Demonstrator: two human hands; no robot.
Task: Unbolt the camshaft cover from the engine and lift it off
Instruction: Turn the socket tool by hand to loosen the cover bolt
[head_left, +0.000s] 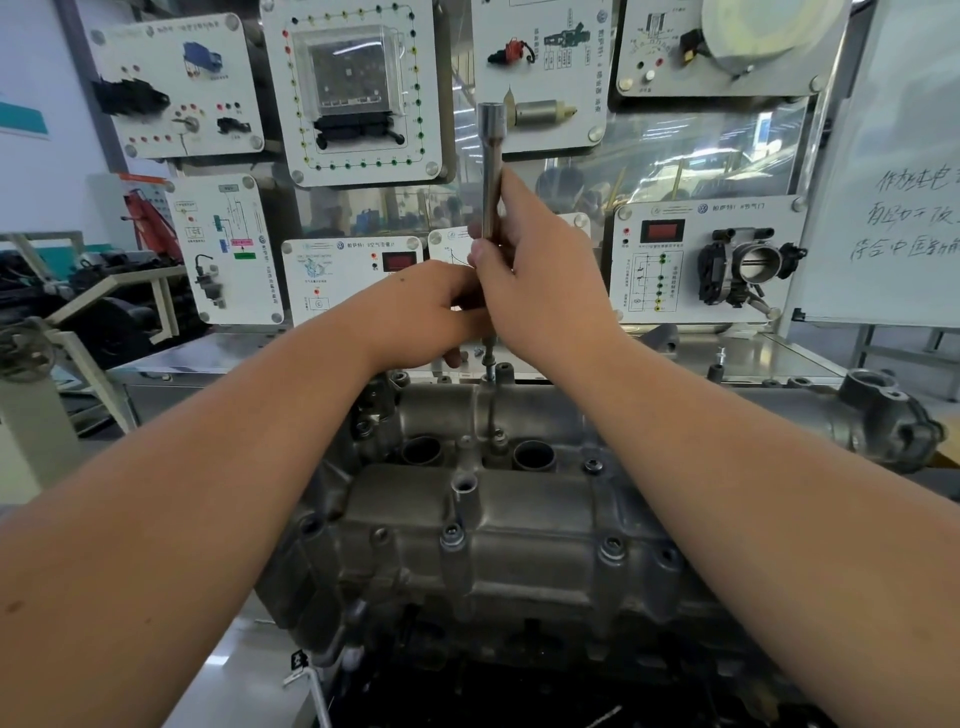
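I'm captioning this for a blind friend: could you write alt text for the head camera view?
Both hands grip a long upright socket tool, the right hand above the left hand, its tip on a bolt at the far edge of a grey metal camshaft cover. Nearer bolts still sit in the cover. Behind stand training panels with car parts.

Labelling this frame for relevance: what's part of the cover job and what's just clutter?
Job:
- long silver extension bar, upright, both hands gripping it
- left hand
- right hand
- grey cast-metal camshaft cover
- bolts in its near edge

Lying about:
- white training boards
- black throttle body
- whiteboard
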